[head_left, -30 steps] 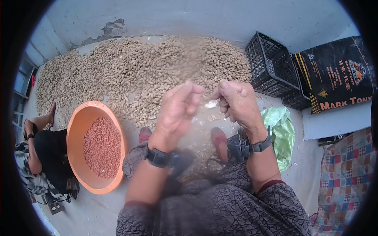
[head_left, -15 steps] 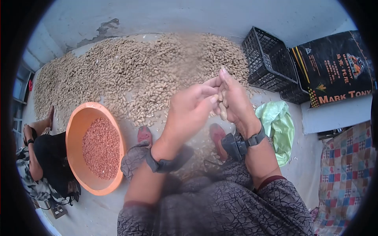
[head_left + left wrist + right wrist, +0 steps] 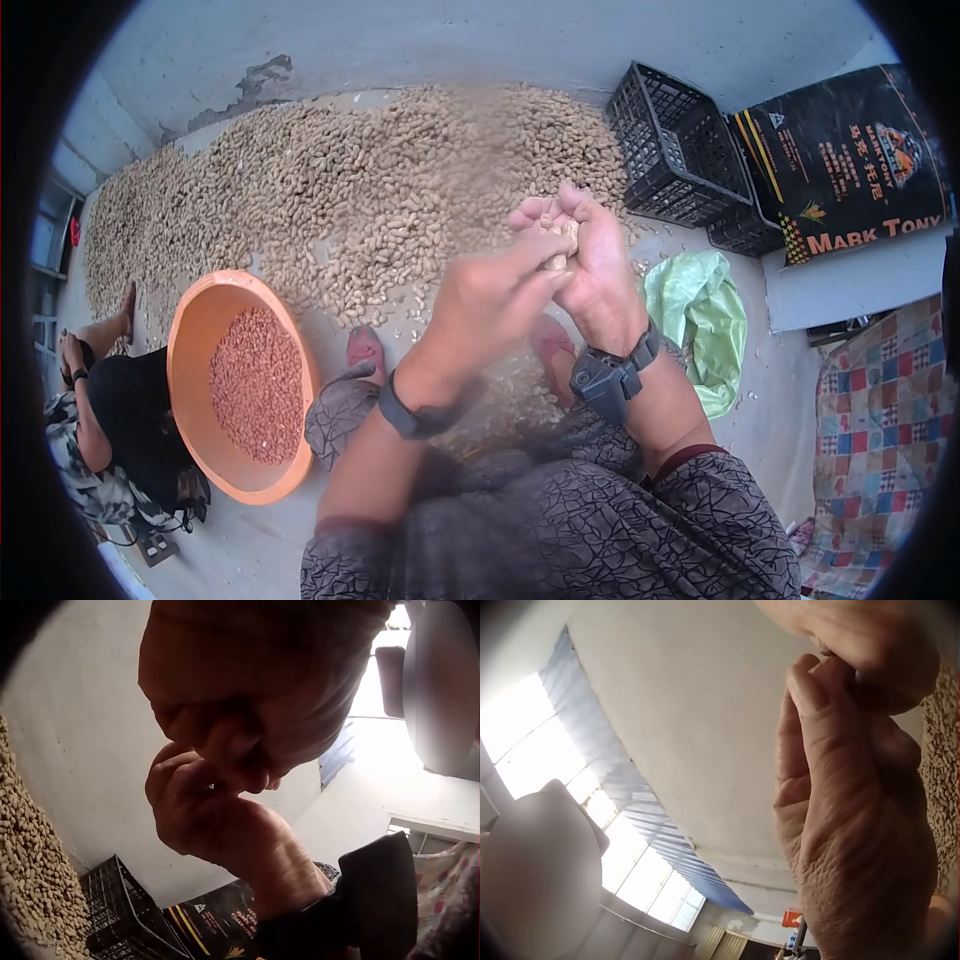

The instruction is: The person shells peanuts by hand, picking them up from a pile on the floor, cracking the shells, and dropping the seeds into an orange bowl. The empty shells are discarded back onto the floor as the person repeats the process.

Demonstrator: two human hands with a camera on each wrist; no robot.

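Note:
My right hand point(image 3: 605, 265) is turned palm up and cupped, with several unshelled peanuts point(image 3: 567, 232) held in its palm and curled fingers. From the left, my left hand point(image 3: 495, 305) reaches over that palm, its thumb and fingers pinching at a peanut point(image 3: 556, 262) there. Both hands meet above the floor in front of my knees. In the left wrist view the right hand point(image 3: 217, 806) shows below the dark, near left hand point(image 3: 255, 682), which hides the peanuts. The right wrist view has the right thumb point(image 3: 814, 697) against the bent fingers.
A wide heap of unshelled peanuts point(image 3: 330, 190) lies along the wall. An orange basin point(image 3: 180, 400) with red shelled kernels stands at left, near a seated person point(image 3: 95, 420). At right are black crates point(image 3: 650, 160), a green bag point(image 3: 700, 330) and a black printed sack point(image 3: 850, 160).
A second ago the hands were apart, with a pale bit of shell near the right fingers. The right hand has since turned palm up with peanuts, and the left has moved right onto them.

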